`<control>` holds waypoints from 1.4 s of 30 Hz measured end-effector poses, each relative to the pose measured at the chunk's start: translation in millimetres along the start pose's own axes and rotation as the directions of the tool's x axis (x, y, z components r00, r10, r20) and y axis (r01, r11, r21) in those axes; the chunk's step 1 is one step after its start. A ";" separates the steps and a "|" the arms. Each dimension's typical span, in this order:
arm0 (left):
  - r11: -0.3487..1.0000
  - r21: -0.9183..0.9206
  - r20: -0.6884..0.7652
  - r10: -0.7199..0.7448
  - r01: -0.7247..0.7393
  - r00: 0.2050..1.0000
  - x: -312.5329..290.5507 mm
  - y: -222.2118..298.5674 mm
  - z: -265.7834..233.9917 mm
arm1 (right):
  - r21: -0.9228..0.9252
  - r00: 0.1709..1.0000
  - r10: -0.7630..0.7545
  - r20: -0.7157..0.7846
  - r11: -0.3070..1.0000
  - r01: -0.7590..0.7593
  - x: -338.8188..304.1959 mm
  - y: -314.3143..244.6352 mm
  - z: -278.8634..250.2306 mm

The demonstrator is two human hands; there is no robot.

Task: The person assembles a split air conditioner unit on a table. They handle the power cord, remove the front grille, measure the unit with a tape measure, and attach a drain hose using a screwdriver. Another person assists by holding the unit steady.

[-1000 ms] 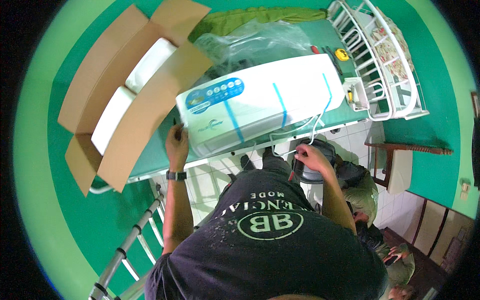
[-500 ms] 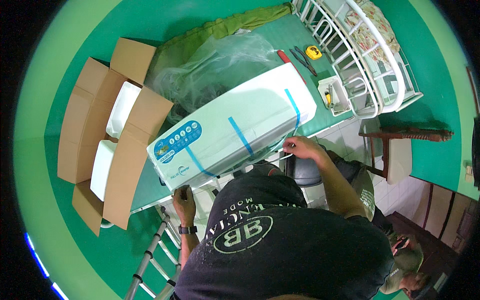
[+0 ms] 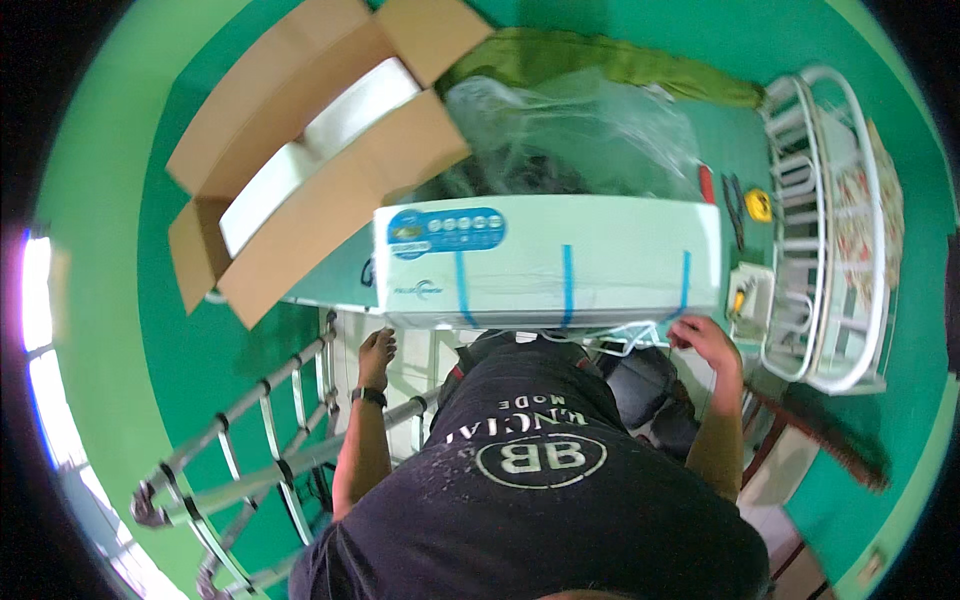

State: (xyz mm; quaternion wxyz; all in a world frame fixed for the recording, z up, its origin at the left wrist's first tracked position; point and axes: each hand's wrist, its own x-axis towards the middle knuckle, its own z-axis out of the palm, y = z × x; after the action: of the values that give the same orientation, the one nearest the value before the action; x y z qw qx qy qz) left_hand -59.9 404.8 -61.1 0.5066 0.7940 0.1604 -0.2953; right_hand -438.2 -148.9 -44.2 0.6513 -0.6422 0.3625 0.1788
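A long white air-conditioner indoor unit (image 3: pixel 620 225), with blue tape strips and a blue label, lies on a green-topped surface in front of me. Close to its near right corner, my right hand (image 3: pixel 710 345) is closed, fingers pinched on a white cord (image 3: pixel 630 340) that loops along the unit's near edge. Just below the near left corner hangs my left hand (image 3: pixel 376 357), wearing a dark wrist strap. Its fingers are loosely bent and apart, and no object shows in them.
An opened cardboard box (image 3: pixel 350 185) with white foam inside stands to the left. Clear plastic wrapping (image 3: pixel 590 130) lies behind the unit. Pliers (image 3: pixel 735 210), a yellow tape measure (image 3: pixel 758 206) and a white tray (image 3: pixel 750 300) sit by a white metal rail (image 3: pixel 825 230). A metal ladder (image 3: pixel 265 400) leans at left.
My view has turned, so the unit now lies level across it instead of slanted. My left hand sits slightly off the unit's corner; my right stays by the cord at the near right edge.
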 end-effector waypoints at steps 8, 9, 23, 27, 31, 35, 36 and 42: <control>0.989 -0.132 -0.005 -0.076 0.074 0.997 71.5 -28.9 -1.8 | -0.069 0.977 0.167 0.131 0.985 -0.159 9.5 -17.1 47.8; 0.984 -0.150 0.002 -0.094 0.093 0.996 83.0 -29.3 -0.4 | -0.060 0.974 0.190 0.120 0.981 -0.184 5.7 -17.3 55.1; 0.991 -0.060 0.392 -0.088 0.121 0.916 221.5 -6.5 51.1 | 0.268 0.874 0.445 -0.194 0.882 -0.389 -25.4 53.9 129.1; 0.980 -0.137 0.420 -0.072 0.142 0.904 208.5 40.6 61.0 | 0.496 0.803 0.491 -0.338 0.818 -0.292 -37.5 62.6 126.4; 0.763 0.382 0.444 0.343 -0.521 0.828 254.4 17.7 54.3 | 0.476 0.817 0.301 -0.492 0.879 -0.037 -40.6 58.1 83.2; 0.953 0.041 0.505 0.239 -0.299 0.830 295.7 2.7 50.5 | 0.523 0.598 0.353 -0.719 0.842 0.132 -9.9 59.8 18.9; 0.968 -0.250 0.545 0.144 -0.004 0.826 299.0 3.0 51.9 | 0.497 0.562 0.334 -0.757 0.852 0.165 0.8 61.3 -3.0; 0.883 -0.436 0.426 0.031 0.175 0.904 276.3 42.9 47.8 | 0.278 0.588 0.247 -0.770 0.960 -0.039 105.4 66.6 -109.1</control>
State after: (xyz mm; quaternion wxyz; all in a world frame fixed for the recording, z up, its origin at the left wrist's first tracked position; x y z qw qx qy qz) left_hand 163.2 330.8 -220.0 0.6923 0.5604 0.1435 -0.4314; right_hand -440.2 -271.4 -155.8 0.4737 -0.5419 0.6840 -0.1186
